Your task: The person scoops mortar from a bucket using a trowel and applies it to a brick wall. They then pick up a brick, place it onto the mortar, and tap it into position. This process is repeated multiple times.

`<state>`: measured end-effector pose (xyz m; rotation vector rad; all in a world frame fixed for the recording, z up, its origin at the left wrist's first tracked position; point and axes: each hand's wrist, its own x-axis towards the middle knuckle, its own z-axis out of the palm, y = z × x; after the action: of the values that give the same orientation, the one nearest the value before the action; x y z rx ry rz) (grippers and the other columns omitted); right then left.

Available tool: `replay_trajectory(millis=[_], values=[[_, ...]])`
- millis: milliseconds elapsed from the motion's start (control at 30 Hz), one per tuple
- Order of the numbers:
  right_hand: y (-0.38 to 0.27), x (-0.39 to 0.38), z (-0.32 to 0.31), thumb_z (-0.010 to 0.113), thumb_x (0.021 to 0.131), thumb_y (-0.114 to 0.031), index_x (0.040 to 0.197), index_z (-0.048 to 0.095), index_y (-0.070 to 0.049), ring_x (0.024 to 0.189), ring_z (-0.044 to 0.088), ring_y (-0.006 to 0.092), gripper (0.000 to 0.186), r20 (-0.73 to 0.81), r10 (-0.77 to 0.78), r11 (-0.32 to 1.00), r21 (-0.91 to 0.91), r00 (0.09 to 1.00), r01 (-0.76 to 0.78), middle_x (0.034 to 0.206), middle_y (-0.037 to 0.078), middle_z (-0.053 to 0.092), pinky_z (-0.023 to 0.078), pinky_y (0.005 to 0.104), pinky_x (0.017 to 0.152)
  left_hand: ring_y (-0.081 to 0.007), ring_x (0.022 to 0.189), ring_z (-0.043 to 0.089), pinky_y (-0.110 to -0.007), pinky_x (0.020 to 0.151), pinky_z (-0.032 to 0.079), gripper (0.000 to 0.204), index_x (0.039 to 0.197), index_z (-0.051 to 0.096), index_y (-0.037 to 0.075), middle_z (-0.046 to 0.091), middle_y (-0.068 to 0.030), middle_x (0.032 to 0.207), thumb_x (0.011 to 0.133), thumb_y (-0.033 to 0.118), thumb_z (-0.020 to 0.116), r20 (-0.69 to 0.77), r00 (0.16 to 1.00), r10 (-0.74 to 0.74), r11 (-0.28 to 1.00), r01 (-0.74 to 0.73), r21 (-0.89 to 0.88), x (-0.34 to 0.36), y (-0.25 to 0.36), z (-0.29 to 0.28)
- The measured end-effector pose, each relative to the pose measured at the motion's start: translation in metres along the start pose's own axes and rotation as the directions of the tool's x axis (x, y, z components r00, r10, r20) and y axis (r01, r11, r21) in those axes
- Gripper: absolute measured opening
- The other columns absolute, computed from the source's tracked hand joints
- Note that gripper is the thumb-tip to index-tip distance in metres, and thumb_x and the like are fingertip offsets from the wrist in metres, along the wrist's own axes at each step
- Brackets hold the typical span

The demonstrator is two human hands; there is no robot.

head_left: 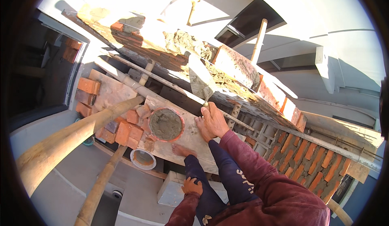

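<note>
My right hand [214, 118] grips the handle of a trowel [201, 78], whose mortar-smeared blade reaches up against the brick ledge [263, 96]. Lumpy mortar [180, 43] lies along that ledge, partly in bright sun. My left hand [191, 185] rests on my left thigh, fingers apart and slightly bent, holding nothing. Below the ledge, a red bucket of grey mortar [165, 124] stands on a plank [170, 147], with my bare feet beside it.
Bamboo poles [60, 153] cross the left side. Loose bricks [127, 133] are stacked near a white bucket [142, 159]. A dark window opening [40, 64] is at left, brickwork [308, 157] at lower right. A gap opens between plank and ledge.
</note>
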<state>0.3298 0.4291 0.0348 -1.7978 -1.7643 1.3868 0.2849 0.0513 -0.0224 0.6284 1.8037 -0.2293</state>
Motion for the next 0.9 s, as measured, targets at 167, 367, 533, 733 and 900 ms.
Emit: replay_trajectory(millis=[167,367,533,733,900], values=[[0.014,-0.012,0.003,0.049,0.099,-0.030,0.102,0.045,0.003,0.086,0.059,0.0521,0.033,0.081,-0.030,0.992,-0.123,0.996,0.039,0.088,0.033,0.060,0.044,0.0537,0.074,-0.0329,0.143,0.032,-0.058,0.117,0.019,0.044,0.124,0.067,0.018,0.046,-0.0090,0.148,0.086,0.039,0.062,0.034,0.999,-0.003,1.000,0.003,-0.001,0.002,0.001,0.002],[0.105,-0.017,0.050,0.054,0.091,-0.021,0.107,0.050,0.005,0.086,0.067,0.0417,0.030,0.500,0.064,0.715,-0.627,0.864,0.310,0.099,0.028,0.065,0.055,0.0453,0.074,-0.0327,0.143,0.031,-0.059,0.117,0.017,0.050,0.120,0.068,0.013,0.046,-0.0104,0.148,0.082,0.045,0.065,-0.022,0.999,-0.034,0.999,0.033,-0.028,-0.008,0.000,0.019],[0.136,0.033,0.127,0.054,0.090,-0.013,0.104,0.056,0.002,0.084,0.072,0.0320,0.021,0.643,-0.024,0.387,-0.700,0.765,0.600,0.101,0.021,0.066,0.058,0.0403,0.068,-0.0329,0.144,0.030,-0.059,0.117,0.015,0.051,0.122,0.067,0.014,0.046,-0.0105,0.148,0.082,0.046,0.065,-0.008,0.998,-0.059,0.993,0.058,-0.099,-0.017,-0.012,0.036],[0.166,0.038,0.203,0.056,0.091,-0.021,0.113,0.058,-0.001,0.096,0.070,0.0280,0.030,0.562,0.223,0.311,-0.816,0.797,0.488,0.104,0.018,0.066,0.057,0.0371,0.083,-0.0339,0.143,0.031,-0.059,0.117,0.016,0.049,0.121,0.067,0.014,0.046,-0.0122,0.148,0.082,0.043,0.067,-0.023,0.999,-0.033,0.989,0.029,-0.144,-0.021,-0.011,0.053],[0.143,0.022,0.206,0.057,0.088,-0.030,0.118,0.061,-0.003,0.129,0.043,0.0294,0.041,0.507,0.437,0.498,-0.824,0.743,0.270,0.136,0.019,0.045,0.034,0.0532,0.104,-0.0350,0.143,0.032,-0.059,0.116,0.018,0.048,0.122,0.066,0.014,0.046,-0.0124,0.147,0.082,0.041,0.067,0.031,0.999,-0.045,0.984,0.050,-0.174,-0.018,-0.011,0.066]])
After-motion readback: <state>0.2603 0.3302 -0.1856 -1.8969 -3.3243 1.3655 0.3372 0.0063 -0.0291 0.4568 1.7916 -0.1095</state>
